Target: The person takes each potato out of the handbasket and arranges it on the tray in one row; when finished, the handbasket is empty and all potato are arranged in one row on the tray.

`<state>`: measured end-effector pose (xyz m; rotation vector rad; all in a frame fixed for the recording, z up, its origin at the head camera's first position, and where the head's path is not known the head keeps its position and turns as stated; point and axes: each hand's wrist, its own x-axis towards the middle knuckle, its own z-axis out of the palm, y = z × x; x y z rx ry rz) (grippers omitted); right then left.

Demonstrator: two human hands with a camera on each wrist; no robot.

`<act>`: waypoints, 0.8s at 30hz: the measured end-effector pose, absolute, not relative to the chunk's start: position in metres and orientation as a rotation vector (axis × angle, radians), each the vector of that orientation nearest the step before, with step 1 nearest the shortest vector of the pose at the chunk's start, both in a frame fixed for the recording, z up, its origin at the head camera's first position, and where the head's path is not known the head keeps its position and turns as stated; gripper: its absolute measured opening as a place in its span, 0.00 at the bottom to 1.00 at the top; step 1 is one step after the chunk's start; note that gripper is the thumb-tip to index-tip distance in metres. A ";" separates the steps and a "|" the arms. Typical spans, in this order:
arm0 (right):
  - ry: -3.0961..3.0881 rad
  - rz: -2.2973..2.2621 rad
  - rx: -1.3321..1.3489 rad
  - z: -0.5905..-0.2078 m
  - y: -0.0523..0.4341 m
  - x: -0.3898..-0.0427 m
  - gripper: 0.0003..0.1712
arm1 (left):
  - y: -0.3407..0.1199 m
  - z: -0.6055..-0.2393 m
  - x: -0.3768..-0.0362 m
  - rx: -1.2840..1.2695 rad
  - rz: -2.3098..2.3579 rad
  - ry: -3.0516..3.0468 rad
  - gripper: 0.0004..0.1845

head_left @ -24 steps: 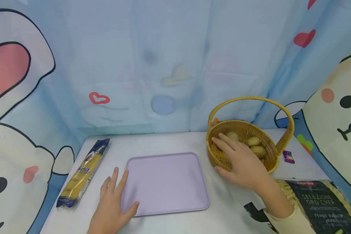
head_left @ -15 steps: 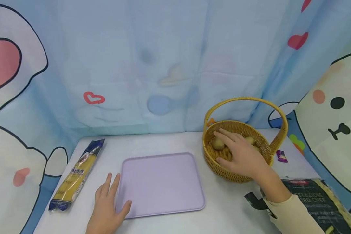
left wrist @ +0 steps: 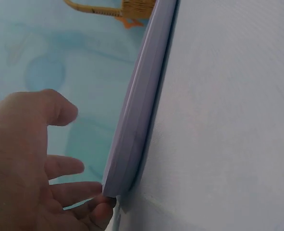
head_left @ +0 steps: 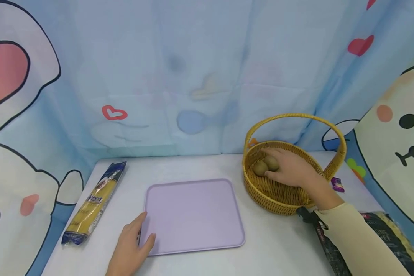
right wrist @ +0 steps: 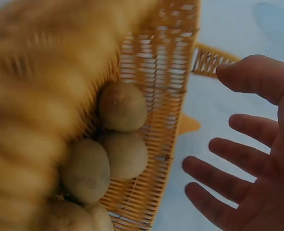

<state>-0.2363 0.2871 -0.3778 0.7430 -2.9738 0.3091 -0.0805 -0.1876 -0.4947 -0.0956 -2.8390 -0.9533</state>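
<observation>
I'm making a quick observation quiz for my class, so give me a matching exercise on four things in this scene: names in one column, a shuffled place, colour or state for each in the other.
Column one
1. Tray
2. Wicker basket
3. Long packet
4. Left hand

Column two
A. Has round brownish items inside
B. At the left edge of a flat lilac thing
C. Yellow and blue, lying on the far left of the table
D. Lilac and flat, in the middle of the table

Right pairs: 1-D, 2-A, 3-C, 4-B
</observation>
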 end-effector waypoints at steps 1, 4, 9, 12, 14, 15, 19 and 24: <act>-2.992 0.319 0.738 -0.378 0.288 -0.240 0.42 | -0.188 -0.495 -0.081 -0.075 -0.963 -2.840 0.37; -3.043 0.362 0.738 -0.381 0.291 -0.252 0.39 | -0.190 -0.496 -0.083 -0.034 -1.002 -2.845 0.35; -3.136 0.442 0.755 -0.386 0.292 -0.269 0.38 | -0.193 -0.501 -0.086 -0.031 -1.117 -2.809 0.30; -3.184 0.439 0.817 -0.389 0.290 -0.278 0.37 | -0.194 -0.504 -0.088 -0.007 -1.189 -2.813 0.28; -3.222 0.436 0.844 -0.392 0.288 -0.283 0.36 | -0.195 -0.506 -0.088 0.019 -1.230 -2.830 0.28; -3.242 0.437 0.847 -0.394 0.286 -0.285 0.36 | -0.195 -0.507 -0.089 0.028 -1.244 -2.838 0.28; -3.316 0.484 0.820 -0.404 0.282 -0.289 0.35 | -0.197 -0.509 -0.090 0.048 -1.262 -2.858 0.28; -3.327 0.486 0.795 -0.412 0.276 -0.295 0.31 | -0.199 -0.509 -0.092 0.042 -1.281 -2.846 0.28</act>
